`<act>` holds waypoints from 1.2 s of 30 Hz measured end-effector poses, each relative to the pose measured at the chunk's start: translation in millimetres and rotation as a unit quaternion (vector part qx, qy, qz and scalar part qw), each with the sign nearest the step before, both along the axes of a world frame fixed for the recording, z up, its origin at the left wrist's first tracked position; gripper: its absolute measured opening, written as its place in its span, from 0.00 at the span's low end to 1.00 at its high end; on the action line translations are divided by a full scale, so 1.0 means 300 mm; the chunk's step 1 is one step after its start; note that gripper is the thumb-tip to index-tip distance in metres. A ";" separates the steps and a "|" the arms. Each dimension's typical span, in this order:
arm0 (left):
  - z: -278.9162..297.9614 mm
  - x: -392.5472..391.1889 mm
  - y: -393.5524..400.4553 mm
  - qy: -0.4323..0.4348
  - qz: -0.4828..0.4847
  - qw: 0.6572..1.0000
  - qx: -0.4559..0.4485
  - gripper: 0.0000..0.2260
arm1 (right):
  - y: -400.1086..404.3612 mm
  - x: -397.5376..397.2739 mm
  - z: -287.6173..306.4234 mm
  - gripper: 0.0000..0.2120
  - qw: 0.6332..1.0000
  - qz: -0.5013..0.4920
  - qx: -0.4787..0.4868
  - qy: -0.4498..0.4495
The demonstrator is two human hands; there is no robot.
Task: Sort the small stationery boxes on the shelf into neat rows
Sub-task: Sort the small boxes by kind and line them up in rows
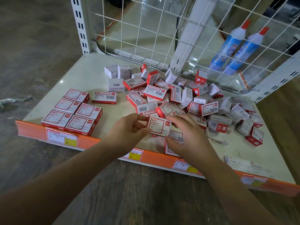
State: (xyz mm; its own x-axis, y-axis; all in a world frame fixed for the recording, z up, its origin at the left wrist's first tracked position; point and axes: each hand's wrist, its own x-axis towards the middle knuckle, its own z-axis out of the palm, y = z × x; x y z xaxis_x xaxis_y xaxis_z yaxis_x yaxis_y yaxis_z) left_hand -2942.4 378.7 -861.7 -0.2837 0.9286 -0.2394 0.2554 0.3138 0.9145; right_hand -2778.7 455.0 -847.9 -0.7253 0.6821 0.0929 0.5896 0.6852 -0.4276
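On the cream shelf, a jumbled pile of red-and-white stationery boxes covers the middle and right. Several paper-clip boxes lie in neat rows at the front left, with one box lying apart behind them. My left hand pinches the left edge of a paper-clip box held just above the shelf front. My right hand grips that box's right side, fingers curled over it. Beneath my right hand lies another red box, partly hidden.
A white wire grid backs the shelf, with two blue bottles behind it at the right. An orange price strip runs along the front edge. Two white staples boxes lie at the front right. Wooden floor lies below.
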 end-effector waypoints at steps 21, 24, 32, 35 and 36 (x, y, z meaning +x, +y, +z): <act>0.000 -0.200 -0.079 0.296 0.108 0.949 0.025 0.14 | 0.030 -0.198 0.006 0.22 0.999 -0.018 0.013 0.025; -0.017 -0.257 -0.102 0.357 0.117 0.926 -0.013 0.15 | 0.038 -0.252 -0.001 0.23 0.999 -0.028 0.005 0.015; -0.058 -0.371 -0.125 0.420 0.081 0.900 -0.088 0.20 | 0.057 -0.392 -0.038 0.20 0.999 -0.007 -0.032 -0.007; -0.071 -0.403 -0.120 0.415 0.079 0.902 -0.090 0.20 | 0.063 -0.431 -0.057 0.17 0.999 -0.008 -0.039 -0.007; -0.076 -0.413 -0.119 0.415 0.076 0.903 -0.086 0.20 | 0.065 -0.442 -0.063 0.18 0.999 -0.010 -0.043 -0.001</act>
